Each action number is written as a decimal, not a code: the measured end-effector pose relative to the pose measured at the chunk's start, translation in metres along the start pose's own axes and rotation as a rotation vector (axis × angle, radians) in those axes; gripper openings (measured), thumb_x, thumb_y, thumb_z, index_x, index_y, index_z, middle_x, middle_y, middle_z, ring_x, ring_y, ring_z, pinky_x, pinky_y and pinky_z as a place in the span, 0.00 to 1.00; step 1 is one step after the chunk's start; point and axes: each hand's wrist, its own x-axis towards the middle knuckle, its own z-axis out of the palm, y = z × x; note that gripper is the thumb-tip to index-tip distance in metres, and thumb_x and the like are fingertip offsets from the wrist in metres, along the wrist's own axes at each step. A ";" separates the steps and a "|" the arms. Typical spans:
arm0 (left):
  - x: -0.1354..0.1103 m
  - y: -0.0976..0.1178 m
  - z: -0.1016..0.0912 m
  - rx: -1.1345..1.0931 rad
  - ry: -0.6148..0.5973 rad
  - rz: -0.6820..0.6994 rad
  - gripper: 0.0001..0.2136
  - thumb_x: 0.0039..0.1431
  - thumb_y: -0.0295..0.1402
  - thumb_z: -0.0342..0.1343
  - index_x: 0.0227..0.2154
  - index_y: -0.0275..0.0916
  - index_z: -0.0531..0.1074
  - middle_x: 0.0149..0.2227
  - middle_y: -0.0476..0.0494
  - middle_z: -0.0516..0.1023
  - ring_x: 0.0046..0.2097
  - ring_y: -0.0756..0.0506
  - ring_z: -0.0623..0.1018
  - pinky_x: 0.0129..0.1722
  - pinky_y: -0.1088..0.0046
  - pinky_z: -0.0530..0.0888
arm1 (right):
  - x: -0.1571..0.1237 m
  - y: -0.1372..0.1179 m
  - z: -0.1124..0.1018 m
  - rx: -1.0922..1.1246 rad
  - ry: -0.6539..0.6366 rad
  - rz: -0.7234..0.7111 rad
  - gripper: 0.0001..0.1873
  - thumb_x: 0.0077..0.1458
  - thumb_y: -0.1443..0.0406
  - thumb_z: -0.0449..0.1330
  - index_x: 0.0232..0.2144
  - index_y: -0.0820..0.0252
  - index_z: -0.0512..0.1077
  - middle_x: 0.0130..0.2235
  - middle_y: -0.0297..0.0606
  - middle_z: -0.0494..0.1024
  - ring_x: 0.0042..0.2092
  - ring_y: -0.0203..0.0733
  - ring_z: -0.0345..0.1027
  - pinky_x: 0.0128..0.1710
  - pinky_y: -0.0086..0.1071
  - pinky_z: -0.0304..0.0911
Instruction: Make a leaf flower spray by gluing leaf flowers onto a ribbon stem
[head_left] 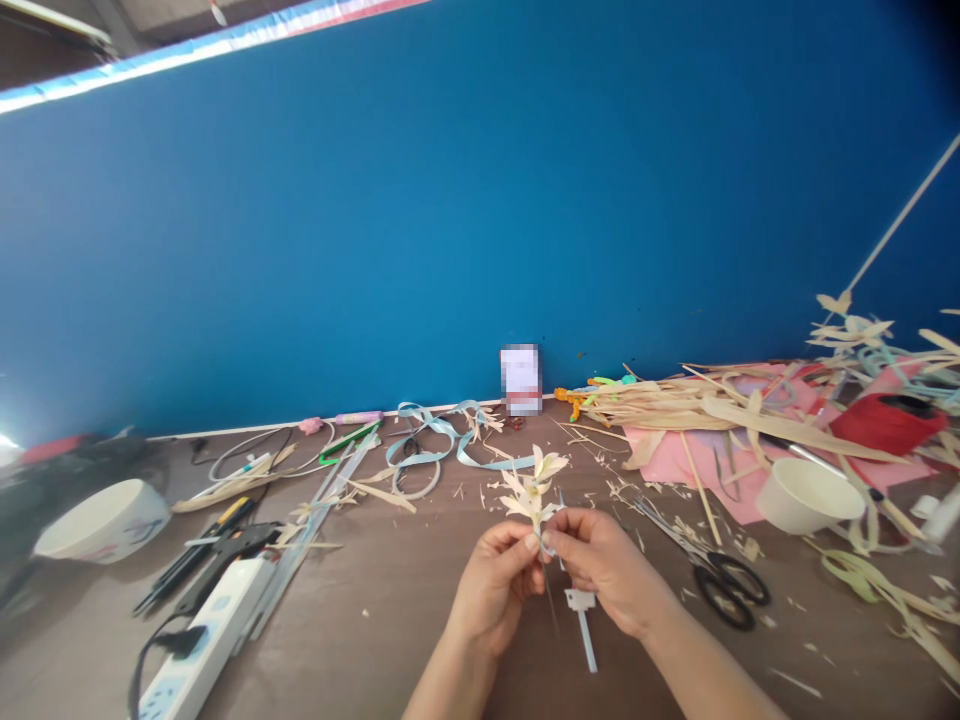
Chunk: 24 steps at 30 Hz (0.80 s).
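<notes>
Both hands meet in the middle, low in the view, at a handmade flower (pixel 531 495) with cream petals and a thin stem pointing down. My left hand (pixel 495 575) is closed, thumb and fingers pinching the stem just under the petals. Closed from the other side, my right hand (pixel 600 565) pinches at the same spot, where a bit of pale blue material shows between the fingertips. Just below the right fingers is a pale blue strip (pixel 587 640) with a white tab; whether that hand holds it I cannot tell.
Black-handled scissors (pixel 731 590) lie to the right, near a white paper bowl (pixel 810 497) and piled straw-coloured strips (pixel 675 405). Pale blue ribbon (pixel 427 440) curls behind the hands. At left are a power strip (pixel 214 635), a glue gun (pixel 232 555) and another bowl (pixel 105 520).
</notes>
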 end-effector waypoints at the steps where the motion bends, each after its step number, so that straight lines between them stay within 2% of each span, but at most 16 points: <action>1: 0.000 0.000 0.000 0.004 -0.002 0.001 0.11 0.35 0.34 0.66 0.19 0.33 0.71 0.18 0.49 0.72 0.16 0.57 0.67 0.16 0.83 0.64 | 0.000 0.000 0.000 0.004 -0.001 0.000 0.16 0.39 0.57 0.64 0.22 0.62 0.65 0.19 0.27 0.67 0.16 0.23 0.42 0.16 0.24 0.32; 11: -0.004 0.006 0.004 0.063 0.005 0.038 0.09 0.35 0.33 0.66 0.17 0.32 0.73 0.18 0.48 0.73 0.15 0.57 0.67 0.16 0.83 0.60 | -0.001 0.003 0.003 -0.008 0.031 -0.016 0.15 0.41 0.57 0.63 0.22 0.62 0.64 0.19 0.25 0.65 0.15 0.22 0.39 0.16 0.25 0.31; 19: -0.007 0.008 0.003 0.177 -0.037 0.070 0.09 0.37 0.30 0.65 0.26 0.33 0.77 0.22 0.45 0.75 0.20 0.54 0.70 0.22 0.80 0.67 | 0.000 0.004 0.002 -0.018 0.078 -0.033 0.14 0.41 0.57 0.62 0.21 0.61 0.63 0.16 0.22 0.58 0.16 0.24 0.41 0.16 0.24 0.34; 21: -0.008 0.007 0.003 0.218 -0.012 0.096 0.09 0.37 0.30 0.65 0.26 0.34 0.78 0.24 0.44 0.77 0.21 0.54 0.70 0.23 0.80 0.67 | 0.001 0.005 0.001 -0.026 0.083 -0.036 0.14 0.41 0.57 0.61 0.22 0.61 0.64 0.15 0.21 0.57 0.15 0.24 0.39 0.15 0.23 0.34; 24: -0.007 0.005 0.004 0.279 0.042 0.151 0.08 0.37 0.30 0.65 0.26 0.35 0.78 0.25 0.43 0.78 0.21 0.54 0.69 0.22 0.79 0.67 | 0.002 0.007 0.001 -0.104 0.118 -0.077 0.12 0.44 0.58 0.60 0.21 0.61 0.65 0.17 0.23 0.60 0.16 0.25 0.44 0.15 0.23 0.39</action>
